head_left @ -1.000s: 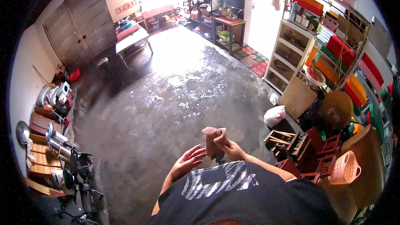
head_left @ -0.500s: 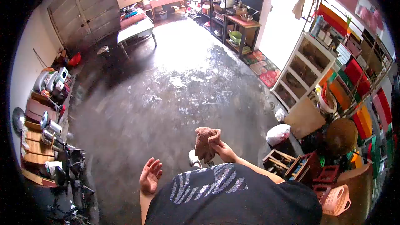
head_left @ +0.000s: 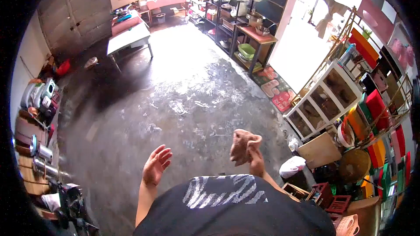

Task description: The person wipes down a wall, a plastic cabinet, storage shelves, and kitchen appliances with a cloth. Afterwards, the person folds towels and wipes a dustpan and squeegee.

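Brown, fuzzy, crumpled cloth [head_left: 242, 147] hangs above the grey concrete floor [head_left: 118, 148], pinched at its lower right by the right hand [head_left: 257, 167], best gripped firmly bunched, while the left hand [head_left: 155, 166], left of the cloth, is spread and empty.

I see that the person's left hand [head_left: 156, 166], which a second ago was just beside the brown cloth [head_left: 242, 147], is now well apart from it, at about ten o'clock from the chest. The right hand [head_left: 257, 166] has carried the cloth from about twelve o'clock toward one o'clock.
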`<state>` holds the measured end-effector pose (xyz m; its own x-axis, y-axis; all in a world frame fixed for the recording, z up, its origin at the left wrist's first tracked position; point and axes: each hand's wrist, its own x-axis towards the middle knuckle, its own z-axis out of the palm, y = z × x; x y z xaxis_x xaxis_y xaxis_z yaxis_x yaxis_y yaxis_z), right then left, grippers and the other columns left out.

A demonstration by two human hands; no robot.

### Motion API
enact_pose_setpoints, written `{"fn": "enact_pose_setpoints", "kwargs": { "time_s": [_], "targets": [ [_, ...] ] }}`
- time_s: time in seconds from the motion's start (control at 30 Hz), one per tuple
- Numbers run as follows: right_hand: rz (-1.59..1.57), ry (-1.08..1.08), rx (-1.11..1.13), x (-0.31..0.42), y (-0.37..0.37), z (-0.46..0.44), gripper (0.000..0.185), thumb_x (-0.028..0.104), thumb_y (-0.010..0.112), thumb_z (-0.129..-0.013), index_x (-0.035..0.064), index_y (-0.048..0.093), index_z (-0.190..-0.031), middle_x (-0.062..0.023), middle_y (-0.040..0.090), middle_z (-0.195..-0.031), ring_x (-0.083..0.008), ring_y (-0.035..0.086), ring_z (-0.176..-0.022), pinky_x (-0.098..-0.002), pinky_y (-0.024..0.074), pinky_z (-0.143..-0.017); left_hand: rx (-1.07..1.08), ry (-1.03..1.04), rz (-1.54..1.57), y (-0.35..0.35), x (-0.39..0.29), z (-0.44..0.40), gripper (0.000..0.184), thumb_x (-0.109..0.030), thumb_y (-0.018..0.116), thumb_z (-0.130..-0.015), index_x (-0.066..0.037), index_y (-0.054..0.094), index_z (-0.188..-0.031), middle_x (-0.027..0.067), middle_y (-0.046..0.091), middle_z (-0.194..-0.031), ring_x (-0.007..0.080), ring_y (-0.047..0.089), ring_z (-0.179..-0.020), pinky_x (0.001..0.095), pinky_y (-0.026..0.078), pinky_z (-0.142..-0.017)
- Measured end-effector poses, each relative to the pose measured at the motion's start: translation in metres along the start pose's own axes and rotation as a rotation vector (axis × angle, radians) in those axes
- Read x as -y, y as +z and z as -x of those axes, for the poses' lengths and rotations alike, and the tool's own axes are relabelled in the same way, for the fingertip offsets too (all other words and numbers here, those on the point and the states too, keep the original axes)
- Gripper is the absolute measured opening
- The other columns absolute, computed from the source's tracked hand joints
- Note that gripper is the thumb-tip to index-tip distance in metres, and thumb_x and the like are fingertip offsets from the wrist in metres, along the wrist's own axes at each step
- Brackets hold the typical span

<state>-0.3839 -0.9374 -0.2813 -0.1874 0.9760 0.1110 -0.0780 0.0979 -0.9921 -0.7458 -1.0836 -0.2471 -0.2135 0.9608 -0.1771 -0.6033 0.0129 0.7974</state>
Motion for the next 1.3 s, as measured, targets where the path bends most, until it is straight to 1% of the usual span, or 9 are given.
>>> {"fn": "enact_pose_setpoints", "kwargs": {
  "time_s": [0.07, 0.17, 0.33, 0.4, 0.47, 0.8, 0.93, 1.17, 1.3],
  "targets": [
    [-0.387, 0.3, -0.09, 0.008, -0.006, -0.046, 0.035, 0.024, 0.055, -0.101, 0.0076, 0.056, -0.132, -0.0061, 0.061, -0.127, -0.0181, 0.058, -0.114, -0.0322, 0.0451, -0.099, 0.028, -0.03, 0.013, -0.008, -0.005, -0.059, 0.058, -0.035, 0.062, -0.094, -0.009, 0.044, -0.144, 0.0107, 0.056, -0.137, 0.0234, 0.054, -0.125, 0.0363, 0.042, -0.101],
    [-0.497, 0.326, -0.369, -0.04, -0.034, -0.115, 0.039, 0.02, 0.054, -0.101, 0.0042, 0.052, -0.137, -0.0066, 0.059, -0.13, -0.0216, 0.056, -0.119, -0.0363, 0.0444, -0.101, 0.04, -0.058, 0.024, -0.016, 0.002, -0.135, 0.057, -0.034, 0.061, -0.095, -0.009, 0.045, -0.143, 0.0102, 0.057, -0.137, 0.0228, 0.054, -0.125, 0.0365, 0.041, -0.101],
    [-0.535, 0.292, -0.285, -0.09, -0.03, -0.278, 0.036, 0.018, 0.053, -0.1, 0.0029, 0.055, -0.133, -0.008, 0.062, -0.124, -0.023, 0.061, -0.112, -0.0363, 0.0494, -0.095, -0.103, -0.044, 0.052, -0.027, -0.018, -0.251, 0.053, -0.034, 0.059, -0.096, -0.011, 0.046, -0.141, 0.0087, 0.058, -0.134, 0.021, 0.054, -0.124, 0.0373, 0.039, -0.102],
    [-0.479, 0.285, -0.063, -0.082, -0.002, -0.345, 0.033, 0.017, 0.051, -0.101, 0.0015, 0.056, -0.13, -0.0103, 0.065, -0.114, -0.0235, 0.064, -0.105, -0.0365, 0.0538, -0.085, -0.128, -0.009, 0.056, -0.022, -0.04, -0.288, 0.05, -0.032, 0.059, -0.097, -0.01, 0.047, -0.14, 0.0077, 0.059, -0.133, 0.0203, 0.056, -0.121, 0.036, 0.041, -0.1],
    [-0.492, 0.33, 0.075, -0.058, 0.044, -0.412, 0.034, 0.018, 0.052, -0.101, 0.0007, 0.054, -0.13, -0.0098, 0.065, -0.111, -0.0228, 0.064, -0.106, -0.0378, 0.0535, -0.087, -0.139, 0.038, 0.057, -0.027, -0.062, -0.321, 0.049, -0.03, 0.059, -0.097, -0.009, 0.047, -0.14, 0.0075, 0.059, -0.133, 0.0201, 0.057, -0.12, 0.0351, 0.042, -0.099],
    [-0.626, 0.436, 0.451, -0.113, 0.232, -0.647, 0.044, 0.027, 0.051, -0.103, 0.0009, 0.048, -0.139, -0.0102, 0.057, -0.133, -0.0244, 0.056, -0.122, -0.0395, 0.045, -0.103, -0.466, 0.067, 0.182, -0.141, -0.097, -0.437, 0.042, -0.03, 0.051, -0.101, -0.011, 0.048, -0.139, 0.0056, 0.061, -0.129, 0.0188, 0.059, -0.114, 0.0326, 0.046, -0.094],
    [-0.647, 0.476, 0.33, -0.149, 0.274, -0.721, 0.046, 0.033, 0.046, -0.104, 0.0021, 0.048, -0.138, -0.0113, 0.058, -0.133, -0.0265, 0.057, -0.121, -0.0422, 0.0459, -0.102, -0.402, 0.049, 0.241, -0.215, -0.13, -0.552, 0.037, -0.026, 0.048, -0.103, -0.011, 0.049, -0.137, 0.0047, 0.062, -0.126, 0.0174, 0.059, -0.115, 0.0317, 0.047, -0.091],
    [-0.656, 0.405, 0.143, -0.125, 0.326, -0.842, 0.044, 0.031, 0.039, -0.106, 0.0032, 0.048, -0.139, -0.0112, 0.058, -0.134, -0.0293, 0.055, -0.123, -0.0453, 0.0429, -0.108, -0.21, -0.035, 0.016, -0.219, -0.264, -0.764, 0.037, -0.024, 0.052, -0.102, -0.009, 0.049, -0.136, 0.0061, 0.062, -0.128, 0.0182, 0.058, -0.118, 0.0332, 0.042, -0.099],
    [-0.662, 0.446, 0.031, -0.148, 0.332, -0.901, 0.054, 0.044, 0.044, -0.102, 0.0075, 0.045, -0.142, -0.0112, 0.053, -0.14, -0.0292, 0.05, -0.129, -0.0464, 0.0379, -0.111, -0.179, -0.065, 0.007, -0.245, -0.299, -0.85, 0.038, -0.025, 0.053, -0.101, -0.008, 0.049, -0.136, 0.0066, 0.062, -0.128, 0.0188, 0.058, -0.118, 0.0329, 0.042, -0.099]
  ]
}}
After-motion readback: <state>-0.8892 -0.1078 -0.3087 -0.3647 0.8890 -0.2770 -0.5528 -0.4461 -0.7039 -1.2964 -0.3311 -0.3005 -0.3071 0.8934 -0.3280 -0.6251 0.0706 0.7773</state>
